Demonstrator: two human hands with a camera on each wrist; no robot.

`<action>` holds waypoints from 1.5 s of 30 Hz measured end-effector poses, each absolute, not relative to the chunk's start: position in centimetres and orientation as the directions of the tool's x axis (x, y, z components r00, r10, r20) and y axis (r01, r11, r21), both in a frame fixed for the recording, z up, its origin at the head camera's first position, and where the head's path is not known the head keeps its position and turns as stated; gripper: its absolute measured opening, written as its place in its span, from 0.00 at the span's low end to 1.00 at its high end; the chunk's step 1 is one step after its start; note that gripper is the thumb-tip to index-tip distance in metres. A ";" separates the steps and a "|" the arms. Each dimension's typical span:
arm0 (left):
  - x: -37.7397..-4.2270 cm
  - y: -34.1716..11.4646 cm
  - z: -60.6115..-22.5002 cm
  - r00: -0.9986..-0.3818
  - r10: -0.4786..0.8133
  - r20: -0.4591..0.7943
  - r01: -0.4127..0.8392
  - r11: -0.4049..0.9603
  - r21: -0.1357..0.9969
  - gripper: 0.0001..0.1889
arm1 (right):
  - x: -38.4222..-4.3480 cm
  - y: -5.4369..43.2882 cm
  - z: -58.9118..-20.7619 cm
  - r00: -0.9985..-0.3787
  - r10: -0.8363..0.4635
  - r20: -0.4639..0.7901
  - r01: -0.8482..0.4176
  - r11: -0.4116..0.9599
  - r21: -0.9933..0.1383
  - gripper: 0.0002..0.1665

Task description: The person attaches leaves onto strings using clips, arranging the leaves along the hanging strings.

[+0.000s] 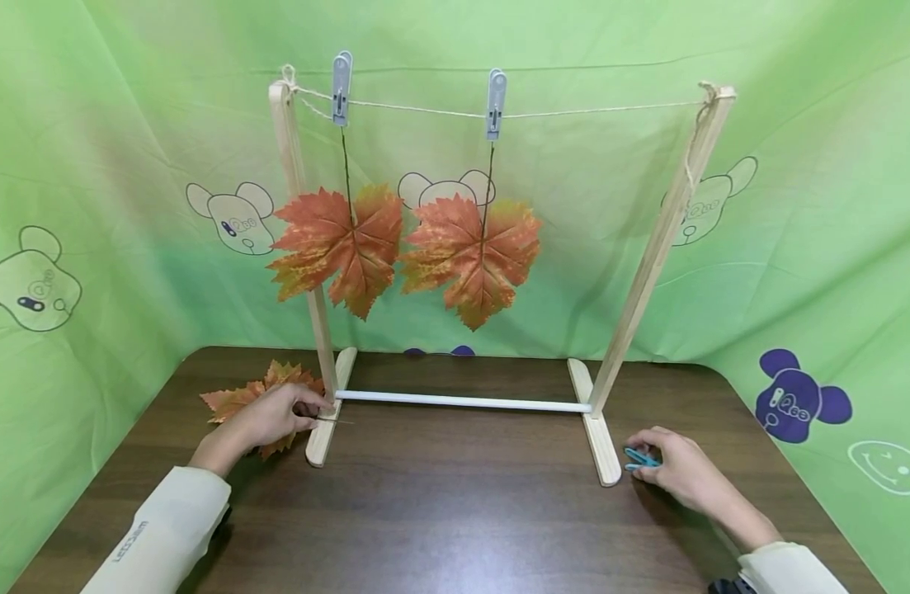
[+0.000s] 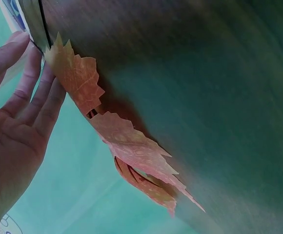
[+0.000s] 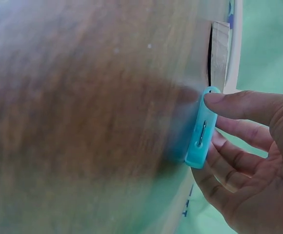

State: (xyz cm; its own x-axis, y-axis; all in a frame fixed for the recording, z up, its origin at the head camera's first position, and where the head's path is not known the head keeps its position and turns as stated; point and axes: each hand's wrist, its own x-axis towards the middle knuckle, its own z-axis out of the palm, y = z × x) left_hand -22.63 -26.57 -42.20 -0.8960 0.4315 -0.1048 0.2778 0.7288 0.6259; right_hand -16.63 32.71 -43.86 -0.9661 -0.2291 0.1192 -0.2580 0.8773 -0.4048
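Observation:
On the left of the table, my left hand (image 1: 280, 415) pinches the thin stem of an orange artificial maple leaf (image 1: 233, 402), beside the stand's left foot. The leaf (image 2: 131, 139) lies along the table under the hand in the left wrist view. At the right, my right hand (image 1: 677, 466) holds a blue clothespin (image 1: 640, 459) between thumb and fingers, low over the table by the right foot. The right wrist view shows the thumb on one end of the clothespin (image 3: 200, 134). Two similar leaves, a left one (image 1: 351, 243) and a right one (image 1: 480, 256), hang by their stems.
Grey clothespins, one at left (image 1: 341, 89) and one mid-line (image 1: 495, 105), clip these stems to a string (image 1: 417, 109). The string spans a wooden stand with a left post (image 1: 321, 326), right post (image 1: 651, 264) and white lower bar (image 1: 462, 402). A green printed cloth (image 1: 603, 49) surrounds the table.

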 end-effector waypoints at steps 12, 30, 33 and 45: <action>-22.9 -26.8 -42.2 -0.876 0.470 -0.105 0.306 0.711 0.633 0.11 | -16.8 32.6 -44.1 -0.964 -0.236 0.124 -0.266 0.876 -0.403 0.18; -22.9 -26.9 -42.5 -0.870 0.485 -0.087 0.316 0.686 0.655 0.12 | -16.9 32.7 -44.1 -0.964 -0.238 0.122 -0.267 0.876 -0.401 0.16; -22.9 -27.0 -42.5 -0.873 0.480 -0.089 0.307 0.682 0.664 0.13 | -16.9 32.7 -44.1 -0.962 -0.242 0.124 -0.272 0.877 -0.396 0.16; -23.1 -27.2 -42.9 -0.871 0.483 -0.085 0.294 0.653 0.698 0.12 | -16.9 32.8 -43.9 -0.957 -0.253 0.144 -0.290 0.872 -0.394 0.16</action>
State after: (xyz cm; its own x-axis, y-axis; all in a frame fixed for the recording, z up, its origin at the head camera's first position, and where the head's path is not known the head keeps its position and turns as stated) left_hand -23.07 -27.17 -42.91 -0.8712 0.4834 -0.0853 0.2939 0.6527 0.6983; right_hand -16.91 32.78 -43.88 -0.9567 -0.2527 0.1443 -0.2898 0.8722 -0.3940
